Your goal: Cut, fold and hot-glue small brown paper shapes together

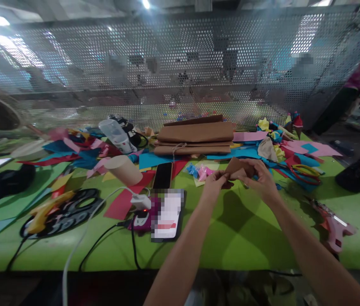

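A small piece of brown paper (235, 166), folded or bent, is held up over the green table (246, 242) between both hands. My left hand (217, 182) pinches its left edge. My right hand (260, 176) is closed on its right side, thumb in front. Just behind my left hand lie small blue and pink crumpled pieces (200, 171). Beyond the hands rests a folded stack of brown paper (195, 132), with a string across its front.
At right lie a pink glue gun (334, 227) and yellow-red handled scissors (307, 172). Leftward are two phones (162, 175), a purple power strip (143, 221) with cables, a cream paper cone (123, 170), a yellow glue gun (47, 208) and coloured paper scraps. A perforated metal panel (180, 72) stands behind.
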Demonstrator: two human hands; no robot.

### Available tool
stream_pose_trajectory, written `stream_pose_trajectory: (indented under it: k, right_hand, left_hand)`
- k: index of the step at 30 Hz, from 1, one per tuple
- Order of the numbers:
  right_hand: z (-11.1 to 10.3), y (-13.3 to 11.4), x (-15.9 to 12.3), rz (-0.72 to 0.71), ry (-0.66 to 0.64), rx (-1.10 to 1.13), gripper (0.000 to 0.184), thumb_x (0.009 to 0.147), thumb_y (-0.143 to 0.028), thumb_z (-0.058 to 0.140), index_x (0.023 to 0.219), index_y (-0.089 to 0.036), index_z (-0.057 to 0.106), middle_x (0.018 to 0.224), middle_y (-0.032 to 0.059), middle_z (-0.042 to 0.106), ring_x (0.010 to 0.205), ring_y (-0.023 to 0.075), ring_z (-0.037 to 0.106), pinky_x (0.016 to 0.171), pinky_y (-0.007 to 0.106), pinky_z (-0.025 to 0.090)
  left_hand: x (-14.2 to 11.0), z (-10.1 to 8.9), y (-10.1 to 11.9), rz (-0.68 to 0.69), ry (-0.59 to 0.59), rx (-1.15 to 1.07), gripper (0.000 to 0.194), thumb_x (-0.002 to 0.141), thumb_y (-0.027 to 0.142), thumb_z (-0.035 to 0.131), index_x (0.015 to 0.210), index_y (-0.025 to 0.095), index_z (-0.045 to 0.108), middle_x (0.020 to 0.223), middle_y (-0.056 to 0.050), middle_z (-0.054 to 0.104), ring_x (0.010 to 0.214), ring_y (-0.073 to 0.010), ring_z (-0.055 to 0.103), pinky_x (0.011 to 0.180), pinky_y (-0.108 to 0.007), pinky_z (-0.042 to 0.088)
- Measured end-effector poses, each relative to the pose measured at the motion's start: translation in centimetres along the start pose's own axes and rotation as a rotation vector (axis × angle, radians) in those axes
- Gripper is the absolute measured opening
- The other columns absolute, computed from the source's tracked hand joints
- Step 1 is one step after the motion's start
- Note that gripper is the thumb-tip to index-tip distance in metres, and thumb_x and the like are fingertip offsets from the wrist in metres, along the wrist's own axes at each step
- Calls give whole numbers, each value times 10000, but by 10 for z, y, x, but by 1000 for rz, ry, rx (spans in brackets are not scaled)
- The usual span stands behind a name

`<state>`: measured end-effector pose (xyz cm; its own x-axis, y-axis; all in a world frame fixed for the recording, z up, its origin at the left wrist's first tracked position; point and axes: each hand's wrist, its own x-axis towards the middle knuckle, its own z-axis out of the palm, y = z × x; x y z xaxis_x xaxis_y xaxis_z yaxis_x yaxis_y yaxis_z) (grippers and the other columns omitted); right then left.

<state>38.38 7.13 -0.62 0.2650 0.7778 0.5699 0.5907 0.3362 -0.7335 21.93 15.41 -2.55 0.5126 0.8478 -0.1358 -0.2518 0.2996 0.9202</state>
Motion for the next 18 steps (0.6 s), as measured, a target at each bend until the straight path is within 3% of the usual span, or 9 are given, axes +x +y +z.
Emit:
stream_pose_trajectory:
  k: [5,11,15,18]
  right_hand:
    - [-2,-8,1,-89,-117,-68,324,841,-311,761,1161,-343,720,1321,95,569,1299,310,542,949,454,555]
    - [1,-2,2,-52,-66,-51,147,855,-352,745,983,-280,740,1273,119,591,1233,314,598,884,457,600]
    - [-2,1,3,-22,-44,-51,148,855,-373,752,945,-259,722,1252,123,610,1130,293,647,857,445,605]
    - [-3,3,3,-33,-14,-80,153,858,-369,752,936,-251,693,1211,117,642,1115,285,649,895,447,582]
  left_hand:
    - [0,-2,0,-9,21,-52,200,741,258,784,842,147,651,690,13,654,535,-90,605,613,-254,543]
    - [-4,0,5,-28,-34,-27,248,745,221,722,983,166,676,774,-11,696,586,-113,637,605,-252,526]
    - [-10,4,10,91,-93,82,271,775,136,615,1030,199,684,958,-33,730,769,-138,689,675,-242,527]
    - [-15,8,10,181,-148,164,255,867,183,583,1103,210,674,1041,-51,726,819,-151,680,732,-265,531]
